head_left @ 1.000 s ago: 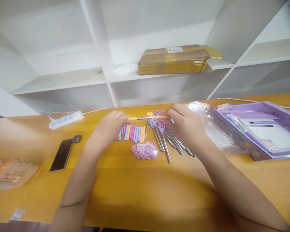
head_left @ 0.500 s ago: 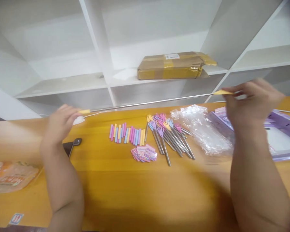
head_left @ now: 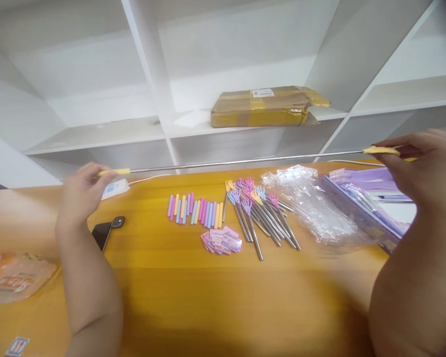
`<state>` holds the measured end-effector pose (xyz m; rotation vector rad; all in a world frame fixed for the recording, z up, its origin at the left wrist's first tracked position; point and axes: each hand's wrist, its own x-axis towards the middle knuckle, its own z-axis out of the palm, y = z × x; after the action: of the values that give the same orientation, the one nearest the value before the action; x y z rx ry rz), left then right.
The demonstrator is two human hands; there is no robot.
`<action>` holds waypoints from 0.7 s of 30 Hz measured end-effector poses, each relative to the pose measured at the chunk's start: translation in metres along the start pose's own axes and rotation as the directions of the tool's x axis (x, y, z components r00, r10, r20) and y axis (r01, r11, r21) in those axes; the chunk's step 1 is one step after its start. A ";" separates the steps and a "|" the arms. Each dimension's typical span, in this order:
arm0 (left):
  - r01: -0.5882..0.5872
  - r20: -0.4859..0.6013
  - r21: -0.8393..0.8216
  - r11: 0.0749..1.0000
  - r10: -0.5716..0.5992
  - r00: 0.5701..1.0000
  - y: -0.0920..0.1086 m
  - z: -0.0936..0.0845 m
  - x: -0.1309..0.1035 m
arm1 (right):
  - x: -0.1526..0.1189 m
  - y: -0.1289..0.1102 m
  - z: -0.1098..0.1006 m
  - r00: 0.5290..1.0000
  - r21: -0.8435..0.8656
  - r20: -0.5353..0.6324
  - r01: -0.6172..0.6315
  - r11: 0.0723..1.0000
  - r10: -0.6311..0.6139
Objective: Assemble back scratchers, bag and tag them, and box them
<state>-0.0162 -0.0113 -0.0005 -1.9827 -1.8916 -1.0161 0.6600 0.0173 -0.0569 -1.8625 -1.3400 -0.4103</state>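
Observation:
Between my hands a telescopic back scratcher is stretched out, its thin metal rod running level above the table's back edge. My left hand is closed on its yellow handle. At the other end my right hand pinches the yellow claw head. Below the rod lies a pile of silver-rodded back scratchers with yellow, pink, purple and blue claws. Left of them, several pink, yellow, blue and purple handle sleeves are set in rows. Small printed cards lie overlapping in front.
Crumpled clear plastic bags lie beside a purple box at the right. A dark phone, white power strip and orange-printed bag are on the left. A taped carton sits on the white shelf behind.
My hands have moved apart, the right one further right, and the exposed rod is longer. More of the yellow handle and claw shows. Both hands keep their hold.

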 end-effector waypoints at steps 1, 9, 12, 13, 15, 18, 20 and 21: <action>-0.003 -0.030 0.002 1.000 0.003 1.000 -0.002 0.000 0.000 | 0.001 0.002 0.000 0.999 -0.006 0.037 -0.028 1.000 0.028; -0.071 -0.147 0.010 0.997 0.071 0.987 -0.005 0.010 0.006 | 0.003 -0.003 0.003 0.984 -0.145 0.086 -0.140 0.980 0.153; -0.074 -0.173 -0.004 0.997 0.073 0.982 -0.004 0.014 0.007 | 0.002 -0.001 0.004 0.990 -0.164 0.005 -0.140 0.977 0.142; -0.065 -0.187 -0.014 0.998 0.061 0.980 -0.005 0.015 0.008 | 0.002 0.000 0.003 0.992 -0.153 0.006 -0.122 0.981 0.125; -0.029 -0.224 -0.041 0.999 0.019 0.974 -0.007 0.017 0.009 | 0.001 0.002 0.003 0.998 -0.134 0.041 -0.041 0.990 0.047; 0.027 -0.233 -0.094 0.995 -0.048 0.971 -0.010 0.017 0.009 | -0.001 0.002 0.001 0.990 -0.129 0.073 0.130 0.983 -0.121; 0.023 -0.196 -0.119 0.993 -0.046 0.979 -0.009 0.017 0.009 | -0.003 0.000 0.002 0.975 -0.098 0.019 0.224 0.970 -0.223; 0.006 -0.176 -0.125 0.992 -0.028 0.984 -0.007 0.016 0.008 | -0.004 -0.001 0.002 0.964 -0.061 -0.022 0.265 0.962 -0.266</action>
<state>-0.0184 0.0052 -0.0095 -1.8718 -1.7934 -1.2985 0.6570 0.0159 -0.0605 -1.7190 -1.5784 -0.6185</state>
